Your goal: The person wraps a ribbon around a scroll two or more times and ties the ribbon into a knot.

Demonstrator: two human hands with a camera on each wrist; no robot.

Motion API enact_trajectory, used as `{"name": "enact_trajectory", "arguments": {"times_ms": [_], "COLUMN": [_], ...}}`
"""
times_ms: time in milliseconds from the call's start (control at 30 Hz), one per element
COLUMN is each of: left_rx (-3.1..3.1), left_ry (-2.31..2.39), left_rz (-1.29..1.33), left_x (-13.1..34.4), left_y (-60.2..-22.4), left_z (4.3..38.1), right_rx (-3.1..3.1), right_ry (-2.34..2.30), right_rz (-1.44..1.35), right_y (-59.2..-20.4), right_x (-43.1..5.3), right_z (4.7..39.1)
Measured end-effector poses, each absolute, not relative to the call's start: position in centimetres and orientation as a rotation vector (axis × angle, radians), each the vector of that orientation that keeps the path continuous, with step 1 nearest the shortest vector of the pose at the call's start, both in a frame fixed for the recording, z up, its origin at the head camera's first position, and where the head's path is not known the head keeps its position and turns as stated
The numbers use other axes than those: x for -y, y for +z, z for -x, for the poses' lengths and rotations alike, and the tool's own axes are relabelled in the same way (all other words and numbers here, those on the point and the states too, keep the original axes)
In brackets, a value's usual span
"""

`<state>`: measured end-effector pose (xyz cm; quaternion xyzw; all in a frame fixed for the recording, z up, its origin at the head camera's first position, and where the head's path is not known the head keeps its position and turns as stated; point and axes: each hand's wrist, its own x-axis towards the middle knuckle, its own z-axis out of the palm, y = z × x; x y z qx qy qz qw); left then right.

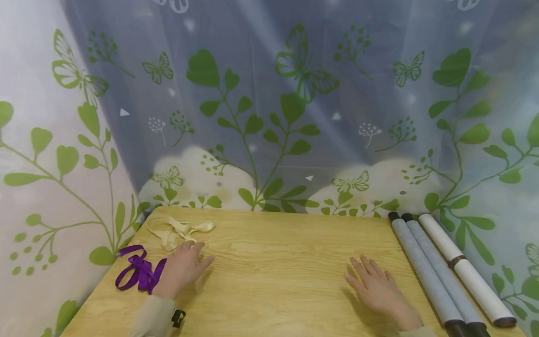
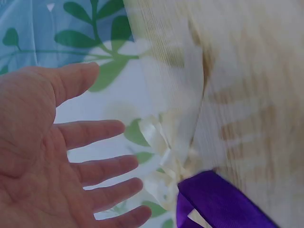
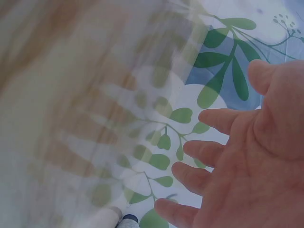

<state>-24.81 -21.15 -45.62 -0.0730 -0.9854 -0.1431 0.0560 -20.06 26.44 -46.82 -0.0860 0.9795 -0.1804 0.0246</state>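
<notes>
My left hand (image 1: 181, 269) is held over the left part of the table, fingers spread and straight, with nothing in its grasp. Beside its wrist a purple ribbon (image 1: 142, 271) lies in loose loops. Just beyond the fingertips is a cream ribbon (image 1: 183, 228), loosely tangled; in the left wrist view a strip of it runs up past the purple ribbon (image 2: 223, 199). On the right, my right hand (image 1: 376, 290) hovers palm down with straight, spread fingers and holds nothing. The nearest things to it are the grey rolls along the right edge.
Two grey rolls (image 1: 425, 269) with black ends lie side by side on the right of the wooden table (image 1: 273, 262). Beyond them lies a white roll (image 1: 480, 281) with a brown band. A leaf-patterned curtain (image 1: 261, 117) hangs behind and at both sides.
</notes>
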Motion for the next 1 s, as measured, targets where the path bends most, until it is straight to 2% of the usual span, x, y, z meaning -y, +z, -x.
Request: {"name": "enact_trajectory", "arguments": {"times_ms": [500, 767, 1000], "left_rx": [3.179, 3.264, 3.259], "left_ry": [-0.616, -0.598, -0.578], "left_rz": [-0.049, -0.029, 0.127], "left_x": [25.1, 24.8, 24.8], "left_y": [-44.9, -44.8, -45.2], "left_z": [28.2, 29.1, 29.8], "right_rx": [-2.971, -2.973, -2.961], "right_ry": [-0.588, -0.597, -0.618], "right_rz": [0.253, 0.26, 0.267], "right_y": [-46.6, -46.4, -46.5], "right_x": [-26.2, -26.1, -26.1], "right_z": [20.1, 20.2, 20.2]}}
